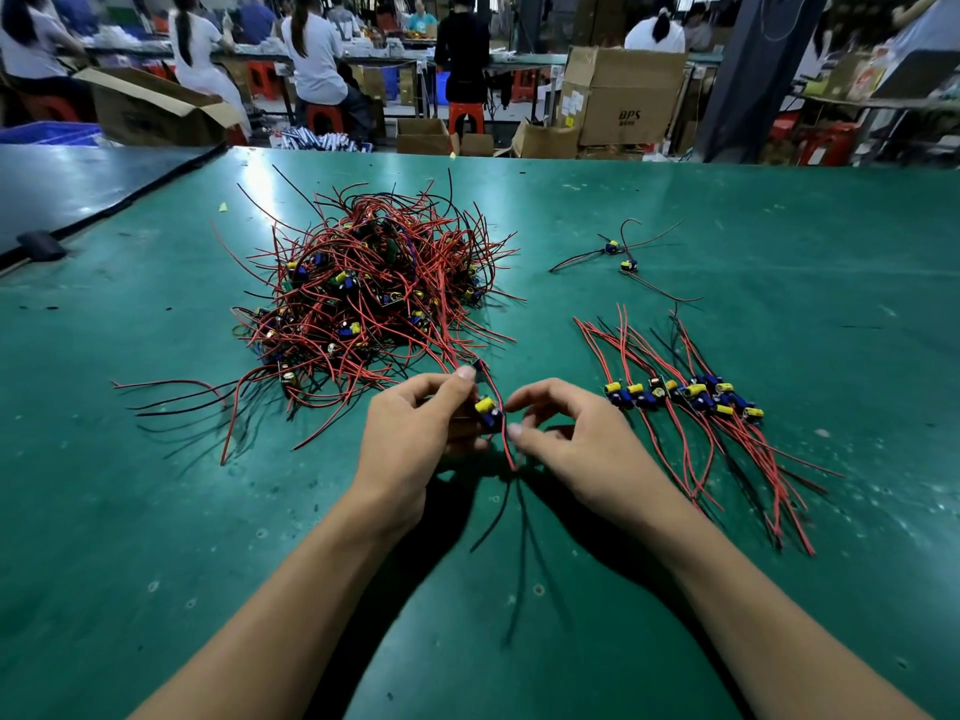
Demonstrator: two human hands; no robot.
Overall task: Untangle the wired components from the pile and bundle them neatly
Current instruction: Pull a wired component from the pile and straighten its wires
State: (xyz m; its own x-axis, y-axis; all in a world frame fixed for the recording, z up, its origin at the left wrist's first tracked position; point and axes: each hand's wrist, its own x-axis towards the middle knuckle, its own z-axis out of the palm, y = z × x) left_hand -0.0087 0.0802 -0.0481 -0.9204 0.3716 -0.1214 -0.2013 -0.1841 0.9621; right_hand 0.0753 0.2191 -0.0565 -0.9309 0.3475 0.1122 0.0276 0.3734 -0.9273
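A worker's left hand [415, 439] is gripping a small wired component [487, 414] (yellow capacitor facing up) between thumb and curled fingers just above the green table [779, 226]. The right hand [571, 449], fingers curled narrow, is bringing thumb and forefinger to the component's red lead [510, 454]; whether the tips are actually pinching it cannot be told. A black lead [500, 513] is trailing from the held piece toward the worker, over bare mat lying between the two forearms. Red leads are running from the left hand's fingers back into the tangled pile [363, 293], which is sitting just beyond and left of the hands, its stray ends spilling onto open mat at the left. Just right of the right hand, a sorted row [685, 402] of components is lying side by side, leads fanned toward and away from the worker. Two loose components [618, 254] are resting farther back, apart from both groups, with open green surface stretching right of them. A dark tabletop [78, 184] is butting against the mat's left edge along a black seam. Past the far edge, cardboard boxes [623, 96] are standing stacked and closed, smaller ones [423, 135] are sitting open (contents hidden from this angle), and a blue crate [52, 132] is showing only its rim, while seated people [317, 54] are working at benches behind.
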